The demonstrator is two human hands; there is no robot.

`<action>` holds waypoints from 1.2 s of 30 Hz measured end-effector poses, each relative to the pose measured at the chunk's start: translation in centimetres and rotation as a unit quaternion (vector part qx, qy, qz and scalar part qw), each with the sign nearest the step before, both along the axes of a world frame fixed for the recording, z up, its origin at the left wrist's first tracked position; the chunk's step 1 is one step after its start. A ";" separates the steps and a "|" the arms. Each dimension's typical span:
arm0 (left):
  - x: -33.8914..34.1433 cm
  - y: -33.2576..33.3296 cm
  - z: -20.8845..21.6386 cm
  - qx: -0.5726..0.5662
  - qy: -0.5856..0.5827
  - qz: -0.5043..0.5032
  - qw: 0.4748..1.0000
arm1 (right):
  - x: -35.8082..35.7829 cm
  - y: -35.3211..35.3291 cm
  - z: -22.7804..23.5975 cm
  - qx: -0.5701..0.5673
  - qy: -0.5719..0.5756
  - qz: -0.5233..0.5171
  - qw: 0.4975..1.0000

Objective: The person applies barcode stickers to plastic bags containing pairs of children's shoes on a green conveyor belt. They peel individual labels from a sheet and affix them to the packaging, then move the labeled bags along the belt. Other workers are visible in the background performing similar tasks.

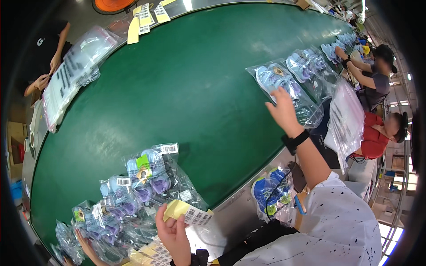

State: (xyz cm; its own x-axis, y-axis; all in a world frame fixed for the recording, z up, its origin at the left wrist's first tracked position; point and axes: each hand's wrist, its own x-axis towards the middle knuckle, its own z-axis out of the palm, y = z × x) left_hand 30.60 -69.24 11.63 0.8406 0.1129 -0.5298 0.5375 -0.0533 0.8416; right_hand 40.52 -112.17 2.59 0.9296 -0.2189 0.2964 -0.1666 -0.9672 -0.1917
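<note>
Clearly, left hand (174, 239) pinching barcode labels (198, 217), right hand (285, 111) spread at bagged shoes (268, 77)

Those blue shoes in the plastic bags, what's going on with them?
The person's left hand holds a yellow strip of barcode labels. The right hand is at a bagged pair of blue shoes on the green table; whether it touches is hard to tell. Toward the left, more bagged pairs lie in a row, some with white labels.
</note>
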 end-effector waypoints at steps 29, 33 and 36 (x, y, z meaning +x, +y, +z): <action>-3.3 -2.4 1.4 0.223 -0.220 -0.103 0.944 | -12.4 22.1 6.6 0.636 0.422 0.277 0.584; -5.9 -1.6 1.1 0.154 0.018 -0.109 0.982 | -15.9 23.0 5.5 0.578 0.577 0.180 0.548; -11.0 -1.0 -4.1 0.081 0.107 -0.047 0.990 | -20.1 23.7 3.3 0.580 0.627 0.090 0.512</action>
State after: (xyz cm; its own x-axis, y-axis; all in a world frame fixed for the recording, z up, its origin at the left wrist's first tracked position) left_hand 19.59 -70.25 7.49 0.7223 0.1372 -0.6778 0.6883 -0.2374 0.6855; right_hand 20.43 -88.51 5.85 0.2658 0.5514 -0.7907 -0.7899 -0.3456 -0.5066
